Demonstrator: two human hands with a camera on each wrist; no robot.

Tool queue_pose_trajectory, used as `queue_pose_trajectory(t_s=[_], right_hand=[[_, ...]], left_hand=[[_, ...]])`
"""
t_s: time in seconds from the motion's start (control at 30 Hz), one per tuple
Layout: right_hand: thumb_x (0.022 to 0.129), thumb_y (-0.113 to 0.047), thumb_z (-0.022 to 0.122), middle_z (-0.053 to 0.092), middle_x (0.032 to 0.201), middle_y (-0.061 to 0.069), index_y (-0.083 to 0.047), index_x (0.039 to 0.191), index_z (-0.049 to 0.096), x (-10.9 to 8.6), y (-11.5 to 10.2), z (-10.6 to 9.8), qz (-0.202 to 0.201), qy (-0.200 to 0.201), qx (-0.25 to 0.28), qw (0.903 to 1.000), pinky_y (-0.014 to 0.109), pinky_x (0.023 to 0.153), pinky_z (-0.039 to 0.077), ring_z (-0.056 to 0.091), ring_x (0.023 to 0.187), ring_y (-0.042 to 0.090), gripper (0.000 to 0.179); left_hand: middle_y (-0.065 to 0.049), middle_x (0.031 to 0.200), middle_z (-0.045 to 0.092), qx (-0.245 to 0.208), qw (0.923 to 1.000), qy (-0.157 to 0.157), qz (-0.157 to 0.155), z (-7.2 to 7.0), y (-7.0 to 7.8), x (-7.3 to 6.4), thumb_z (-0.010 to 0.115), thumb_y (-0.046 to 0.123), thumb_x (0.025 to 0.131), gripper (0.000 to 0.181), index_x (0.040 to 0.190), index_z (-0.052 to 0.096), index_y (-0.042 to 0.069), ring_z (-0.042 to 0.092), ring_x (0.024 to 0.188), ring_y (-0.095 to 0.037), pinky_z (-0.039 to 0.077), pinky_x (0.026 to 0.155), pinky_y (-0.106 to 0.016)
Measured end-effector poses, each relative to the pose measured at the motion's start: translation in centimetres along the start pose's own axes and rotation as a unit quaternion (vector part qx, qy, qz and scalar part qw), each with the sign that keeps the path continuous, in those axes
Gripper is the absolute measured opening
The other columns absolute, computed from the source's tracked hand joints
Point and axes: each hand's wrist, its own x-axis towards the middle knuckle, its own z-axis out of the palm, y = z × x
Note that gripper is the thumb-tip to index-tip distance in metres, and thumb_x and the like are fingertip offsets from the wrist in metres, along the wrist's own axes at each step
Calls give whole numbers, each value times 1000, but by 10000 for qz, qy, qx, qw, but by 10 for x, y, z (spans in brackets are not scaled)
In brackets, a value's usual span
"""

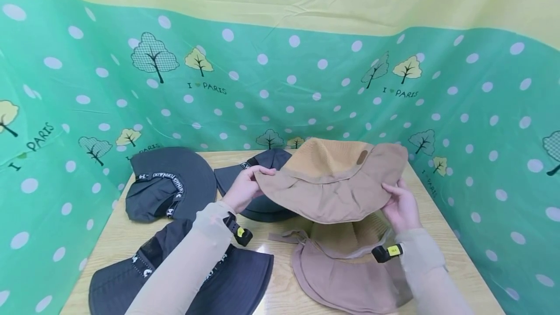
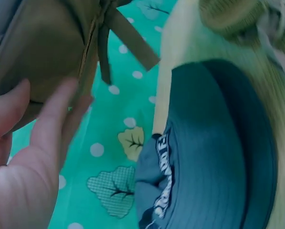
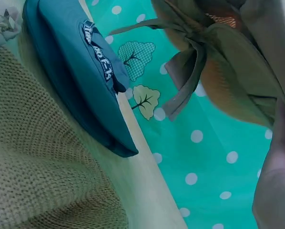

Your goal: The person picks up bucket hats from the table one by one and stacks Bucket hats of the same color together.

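Observation:
In the head view a tan sun hat (image 1: 328, 193) with a knitted crown and wide cloth brim hangs above the table. My left hand (image 1: 242, 189) pinches the left edge of its brim. At the brim's right side, my right hand (image 1: 401, 205) grips the cloth between thumb and fingers. A small brown patch (image 1: 362, 157) marks the crown. Cloth ties (image 3: 185, 81) dangle from the hat's far side in the right wrist view. Below it lies a second tan hat (image 1: 350, 276), partly covered by the held one.
Several dark hats with lettered bands lie on the wooden table (image 1: 280, 276): one at back left (image 1: 192, 174), one at front left (image 1: 245, 276), partly behind my left forearm, and one at back middle (image 1: 267, 208). A green dotted cloth (image 1: 245, 111) hangs around the table.

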Motion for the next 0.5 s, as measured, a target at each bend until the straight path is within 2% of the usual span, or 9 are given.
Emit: queue_pose_trajectory(t_s=[0.07,0.13,0.2,0.27,0.33,0.4,0.47,0.5], right_hand=[[99,13,35,50,130,-5,-37,158,-7,-2,0,-2,-78,-37,72,9999,29,92,55,66,110,14,88],[98,14,35,43,135,-7,-38,158,-5,-5,0,-4,-153,-47,73,9998,29,92,56,65,110,14,88],[98,14,34,36,139,-8,-39,157,-5,-8,-2,-7,-227,-81,98,9997,29,92,56,65,110,13,89],[98,15,33,32,143,-10,-43,156,-8,-13,-4,-10,-276,-133,163,9994,30,92,56,65,111,13,92],[98,16,32,36,142,-10,-44,156,-9,-17,-7,-13,-327,-216,208,9990,31,92,56,65,111,15,93],[98,16,32,42,139,-8,-44,156,-6,-21,-10,-16,-370,-321,240,9985,31,93,56,65,112,15,91],[99,15,31,50,135,-6,-41,156,4,-25,-12,-21,-386,-466,296,9977,32,93,56,65,113,16,85],[99,15,30,55,131,-3,-36,155,15,-26,-13,-24,-401,-534,309,9973,33,93,57,65,114,18,78]], left_hand=[[-18,138,54,-569,9981,-90,-204,0,0,-1,42,-12,98,32,116,62,5,66,111,-19,59,84,-28],[-11,129,59,-1200,9921,-242,-284,-1,1,-1,37,-7,101,33,114,61,10,68,101,-13,59,81,-26],[-7,124,63,-1889,9807,-404,-296,-1,2,-3,31,-1,103,33,113,60,11,69,99,-11,59,81,-26],[-5,121,66,-2356,9699,-537,-285,1,4,-3,29,7,105,30,115,58,8,69,101,-11,59,82,-26],[-3,118,68,-2414,9682,-607,-251,5,4,-3,32,10,106,27,122,53,4,69,101,-11,58,82,-25],[-2,116,69,-2150,9740,-659,-269,10,4,-2,39,6,105,30,133,47,1,69,100,-11,58,82,-25],[-1,112,70,-1792,9809,-691,-310,15,1,0,48,-1,101,43,143,40,0,69,98,-11,59,81,-24],[-1,111,70,-1650,9832,-720,-311,18,0,0,49,-6,99,51,148,36,-1,69,98,-11,59,81,-24]])
